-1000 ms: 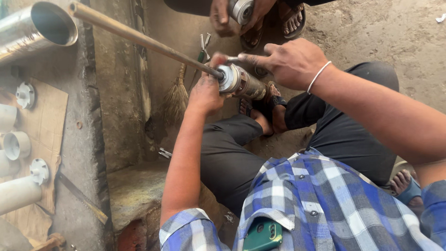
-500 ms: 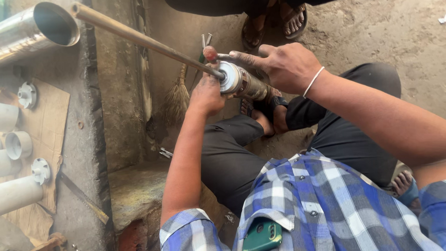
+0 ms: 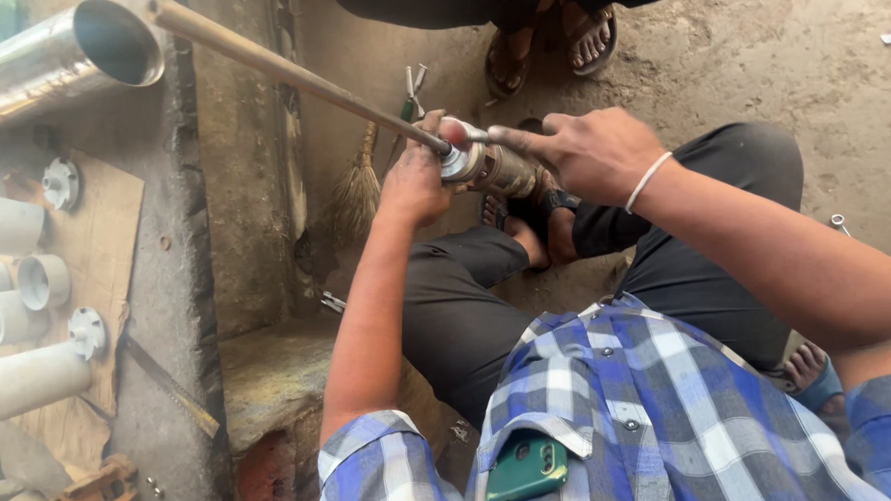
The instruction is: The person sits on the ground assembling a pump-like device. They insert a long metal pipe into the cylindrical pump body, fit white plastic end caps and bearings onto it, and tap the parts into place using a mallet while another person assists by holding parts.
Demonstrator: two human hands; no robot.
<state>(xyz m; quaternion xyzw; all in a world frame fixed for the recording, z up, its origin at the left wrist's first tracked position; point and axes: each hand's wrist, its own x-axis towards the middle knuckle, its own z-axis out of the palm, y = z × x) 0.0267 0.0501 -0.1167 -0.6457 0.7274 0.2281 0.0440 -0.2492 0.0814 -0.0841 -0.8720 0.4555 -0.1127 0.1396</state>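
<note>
My left hand (image 3: 414, 180) grips the near end of a long thin metal rod (image 3: 288, 75) where it enters a short shiny metal cylinder (image 3: 492, 166). My right hand (image 3: 587, 154) is closed around the other side of that cylinder, index finger stretched along it. The rod slants up and left past the mouth of a large steel pipe (image 3: 52, 62). I sit with knees bent in black trousers and a blue checked shirt; a green phone (image 3: 525, 469) sticks out of the shirt pocket.
Several white cylinders (image 3: 12, 299) and round flanges lie on cardboard (image 3: 114, 235) on a concrete ledge at left. A small broom (image 3: 355, 189) leans by the ledge. Another person's sandalled feet (image 3: 552, 40) stand on the dirt floor ahead.
The other person's hand with a metal part has left the top of the view. My hands, the cylinder and the rod have stayed nearly in place.
</note>
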